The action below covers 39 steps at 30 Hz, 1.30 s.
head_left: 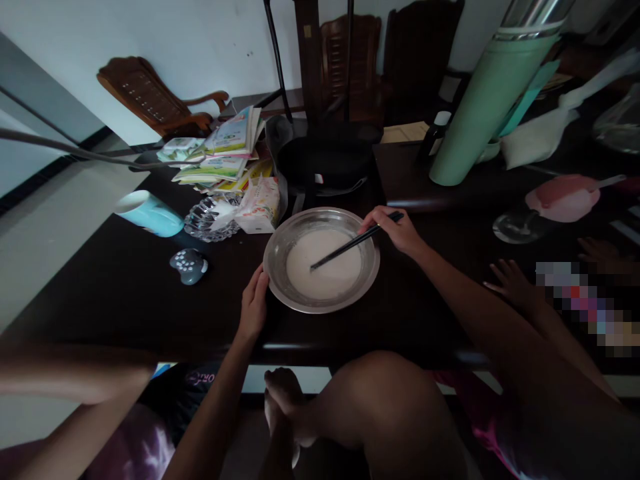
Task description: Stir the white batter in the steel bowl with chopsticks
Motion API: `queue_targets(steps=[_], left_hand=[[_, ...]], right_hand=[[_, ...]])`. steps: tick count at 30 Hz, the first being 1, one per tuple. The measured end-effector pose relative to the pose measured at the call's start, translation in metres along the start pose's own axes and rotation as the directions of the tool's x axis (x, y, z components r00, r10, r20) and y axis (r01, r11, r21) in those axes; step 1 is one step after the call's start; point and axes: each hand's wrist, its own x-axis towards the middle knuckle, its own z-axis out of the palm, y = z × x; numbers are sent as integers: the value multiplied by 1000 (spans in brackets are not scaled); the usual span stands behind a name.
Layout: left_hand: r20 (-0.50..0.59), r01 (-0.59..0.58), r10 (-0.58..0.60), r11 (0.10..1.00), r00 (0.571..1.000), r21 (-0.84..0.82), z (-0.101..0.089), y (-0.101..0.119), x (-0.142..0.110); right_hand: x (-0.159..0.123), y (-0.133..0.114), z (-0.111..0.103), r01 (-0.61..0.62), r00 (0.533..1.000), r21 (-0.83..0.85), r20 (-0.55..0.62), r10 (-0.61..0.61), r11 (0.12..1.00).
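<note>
A wide metal bowl (273, 283) stands on the dark table, partly filled with a smooth whitish batter (310, 247). My left hand (255, 301) grips the bowl's left rim, the thumb side against the metal and the other fingers hidden beneath it. Over the bowl's right edge, my right hand (393, 230) is closed around a pair of black chopsticks (345, 248). Their tips dip into the batter near its middle, and their upper ends poke out past my fingers.
Behind the bowl are a tissue pack (260, 207), a glass dish (213, 219) and stacked books (225, 157). A blue cup (150, 213) and grey gadget (189, 265) lie left. A green thermos (485, 107), pink bowl (563, 198) and another person's hand (515, 283) are right.
</note>
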Motion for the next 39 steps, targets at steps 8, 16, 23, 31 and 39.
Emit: queue_targets(steps=[8,16,23,31,39], left_hand=[[23,14,-14,1000,1000,-11,1,4,-2],[22,1,-1,1000,1000,-19,1,0,-1],[15,0,0,1000,1000,-19,1,0,-2],[17,11,-11,1000,1000,-9,1,3,-2],[25,7,-7,1000,1000,-23,1,3,-3]], right_hand=[[2,3,-6,23,986,66,-167,-12,998],[2,-1,-7,32,981,3,-191,-31,999],[0,0,-2,-35,999,23,3,35,999],[0,1,-5,-38,997,19,-61,39,999],[1,1,-6,16,985,48,-170,-7,999]])
